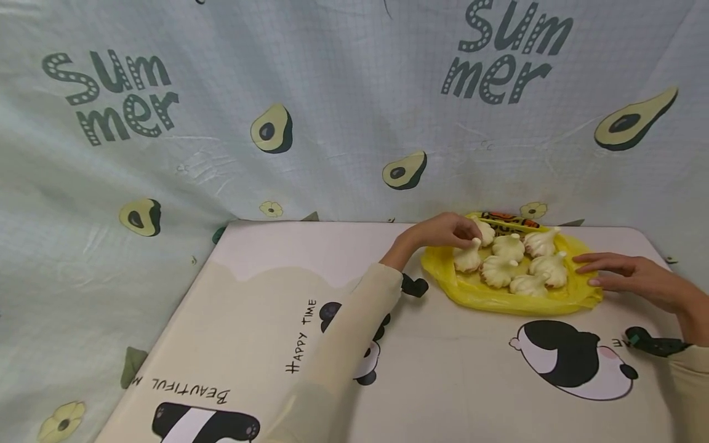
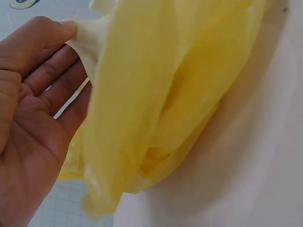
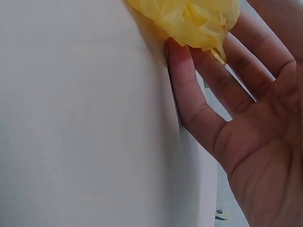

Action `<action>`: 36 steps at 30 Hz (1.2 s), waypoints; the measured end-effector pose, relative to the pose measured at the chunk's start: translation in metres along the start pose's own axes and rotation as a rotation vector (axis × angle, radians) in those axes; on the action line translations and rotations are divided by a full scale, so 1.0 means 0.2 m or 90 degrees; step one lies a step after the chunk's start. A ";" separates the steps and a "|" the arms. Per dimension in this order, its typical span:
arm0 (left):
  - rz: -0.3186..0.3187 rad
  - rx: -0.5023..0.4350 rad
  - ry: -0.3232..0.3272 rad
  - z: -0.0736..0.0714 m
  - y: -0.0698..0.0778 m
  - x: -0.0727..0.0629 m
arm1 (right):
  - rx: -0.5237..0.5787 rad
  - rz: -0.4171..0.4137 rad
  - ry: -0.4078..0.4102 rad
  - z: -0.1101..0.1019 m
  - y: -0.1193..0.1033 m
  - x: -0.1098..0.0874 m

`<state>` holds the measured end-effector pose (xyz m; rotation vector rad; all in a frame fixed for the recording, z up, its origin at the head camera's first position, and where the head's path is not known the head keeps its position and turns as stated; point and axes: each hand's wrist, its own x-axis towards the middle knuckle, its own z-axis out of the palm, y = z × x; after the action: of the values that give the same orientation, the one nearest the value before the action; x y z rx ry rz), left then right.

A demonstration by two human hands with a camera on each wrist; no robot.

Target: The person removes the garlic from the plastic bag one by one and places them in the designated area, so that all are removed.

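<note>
A yellow plastic bag [image 1: 471,298], its rim spread wide, lies on the table with several white garlic bulbs [image 1: 500,271] inside. My left hand [image 1: 443,231] reaches over the bag's left side and pinches the stem of the leftmost garlic bulb [image 1: 468,259]. In the left wrist view the thumb lies on that pale stem [image 2: 87,38], and the bag's wall hides most of the bulb. At the bag's right edge, my right hand [image 1: 645,280] rests its loosely bent fingertips against the plastic, as the right wrist view shows too.
The table [image 1: 432,381] wears a pale cover printed with pandas and lettering. Behind it hangs a light curtain [image 1: 332,111] with avocado prints, close to the bag's back edge. A dark strap [image 1: 656,344] sits at the right wrist.
</note>
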<state>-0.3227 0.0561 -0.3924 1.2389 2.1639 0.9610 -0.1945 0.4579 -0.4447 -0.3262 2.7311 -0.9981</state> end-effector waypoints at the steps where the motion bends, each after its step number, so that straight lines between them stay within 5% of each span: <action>1: 0.001 -0.002 0.001 0.00 0.00 0.00 | -0.005 -0.001 0.001 0.00 0.00 0.00; 12: 0.054 -0.045 0.077 -0.03 0.07 -0.11 | 0.020 0.016 -0.019 0.00 -0.03 0.02; 23: 0.064 -0.085 0.049 -0.07 0.14 -0.25 | 0.024 0.017 -0.021 0.00 -0.04 0.02; 36: 0.134 -0.027 0.032 -0.14 0.18 -0.44 | 0.023 0.026 -0.027 0.00 -0.04 0.02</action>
<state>-0.2795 -0.0177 -0.3431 1.4580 2.0686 1.1282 -0.1974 0.4513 -0.4404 -0.2804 2.6672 -1.0168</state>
